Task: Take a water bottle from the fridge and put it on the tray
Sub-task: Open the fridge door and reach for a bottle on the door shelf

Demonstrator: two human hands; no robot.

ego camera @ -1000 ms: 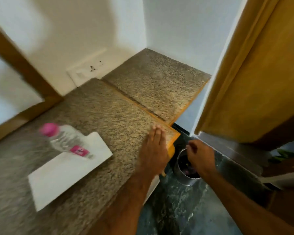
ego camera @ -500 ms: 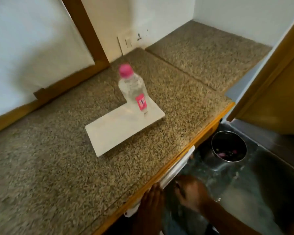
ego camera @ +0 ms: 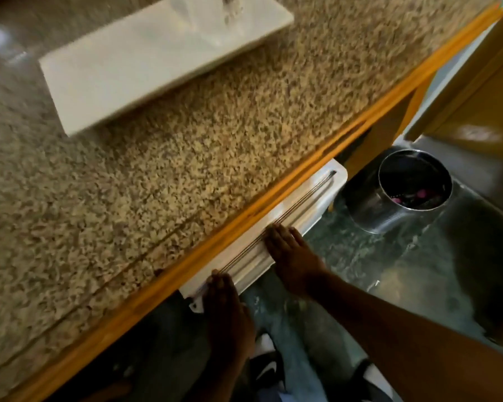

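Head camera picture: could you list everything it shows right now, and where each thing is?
Countertop: one, speckled granite with an orange-brown wooden edge, filling the upper left.
Tray: one, white, on the countertop at top.
Water bottle: one, clear, only its base in view, standing on the tray.
Fridge door: one, white with a metal strip, below the counter edge.
Bin: one, shiny metal, on the floor at right.
Left hand: flat on the door.
Right hand: flat on the door.

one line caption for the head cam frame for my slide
Both hands, left and right, flat on the white fridge door's top under a granite counter.
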